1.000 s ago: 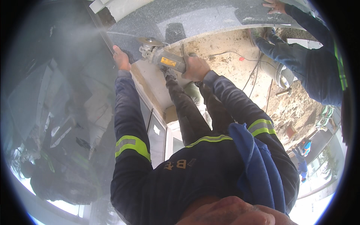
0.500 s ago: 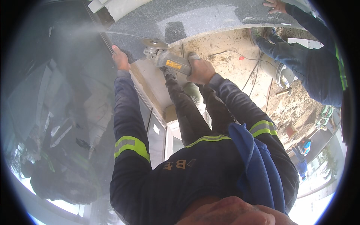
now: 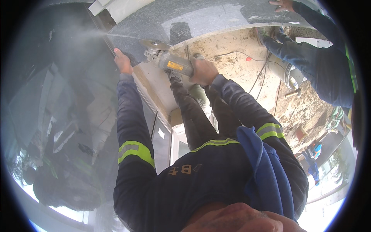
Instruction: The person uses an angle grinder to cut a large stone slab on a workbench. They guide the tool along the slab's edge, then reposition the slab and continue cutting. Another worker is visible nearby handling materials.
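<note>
My right hand [image 3: 205, 70] is wrapped round the grey body of an angle grinder [image 3: 170, 63] with a yellow label. Its round disc [image 3: 155, 45] meets the surface of a dark grey speckled stone slab [image 3: 125, 41] near the slab's left end. From the disc a thin pale line runs left across the stone, and a plume of dust [image 3: 83, 34] spreads beyond it. At the slab's left corner, my left hand [image 3: 123, 62] grips the edge; some of its fingers are hidden.
A dark glass pane [image 3: 58, 116] fills the left side. At the upper right another person's hand [image 3: 282, 5] rests on the slab. Cables [image 3: 262, 77], a bucket [image 3: 288, 75] and a hammer [image 3: 293, 93] lie on the dusty ground. A blue cloth [image 3: 266, 170] hangs over my shoulder.
The grinder and my right hand have moved slightly left along the slab. My left hand has barely shifted, and dust still streams leftward.
</note>
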Tool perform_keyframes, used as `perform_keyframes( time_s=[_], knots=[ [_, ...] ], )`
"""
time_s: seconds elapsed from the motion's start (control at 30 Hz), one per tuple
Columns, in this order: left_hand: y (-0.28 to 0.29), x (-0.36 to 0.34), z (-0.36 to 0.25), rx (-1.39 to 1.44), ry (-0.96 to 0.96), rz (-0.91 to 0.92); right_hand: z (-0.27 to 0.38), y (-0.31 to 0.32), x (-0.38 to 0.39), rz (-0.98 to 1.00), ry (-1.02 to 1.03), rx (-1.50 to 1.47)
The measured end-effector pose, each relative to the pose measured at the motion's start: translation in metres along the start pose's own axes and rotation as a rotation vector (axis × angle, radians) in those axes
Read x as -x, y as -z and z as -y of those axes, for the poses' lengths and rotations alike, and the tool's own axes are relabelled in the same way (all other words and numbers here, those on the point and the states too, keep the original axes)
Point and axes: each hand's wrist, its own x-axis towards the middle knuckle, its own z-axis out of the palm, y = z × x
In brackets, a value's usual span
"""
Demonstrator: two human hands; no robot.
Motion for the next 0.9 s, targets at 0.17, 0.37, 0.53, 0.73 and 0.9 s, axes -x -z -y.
perform_keyframes(
  time_s=[0.17,0.37,0.53,0.73,0.9],
  knots=[
    [0.006,-0.007,0.003,-0.024,-0.020,-0.021,0.001,0.010,0.014,0.035,-0.023,0.008],
    [0.001,0.000,-0.002,-0.021,0.006,-0.016,-0.006,0.007,0.014,0.027,-0.018,0.000],
    [0.004,-0.005,0.002,-0.025,-0.006,-0.014,-0.007,0.000,0.003,0.022,-0.004,-0.023],
    [0.002,-0.006,0.003,-0.039,-0.022,-0.029,-0.011,0.000,0.006,0.015,0.000,-0.020],
    [0.005,-0.010,0.005,-0.002,-0.041,-0.008,-0.016,0.001,0.015,0.015,0.003,0.012]
  ],
)
